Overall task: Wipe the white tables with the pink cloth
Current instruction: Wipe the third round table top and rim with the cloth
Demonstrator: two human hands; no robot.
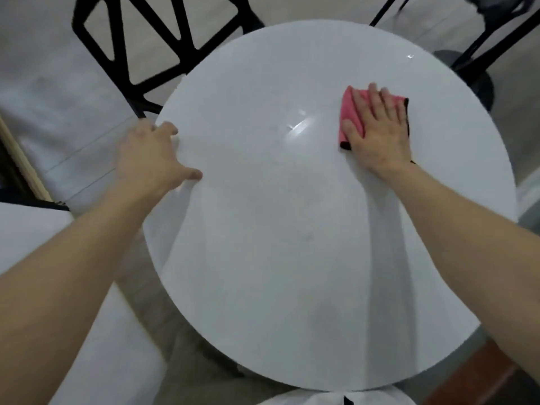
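Wiping seems partway: right hand (377,133) presses flat on the pink cloth (350,112), upper right of the round white bench (277,229); left hand (152,159) grips its rim. Near half looks unwiped.

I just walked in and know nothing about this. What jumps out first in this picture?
The big round white table fills the view, seen from above. On its far right side, the right hand presses flat on a pink cloth, the one bright colour here. The left hand rests on the table's left rim, and a black chair stands beyond the far left edge.
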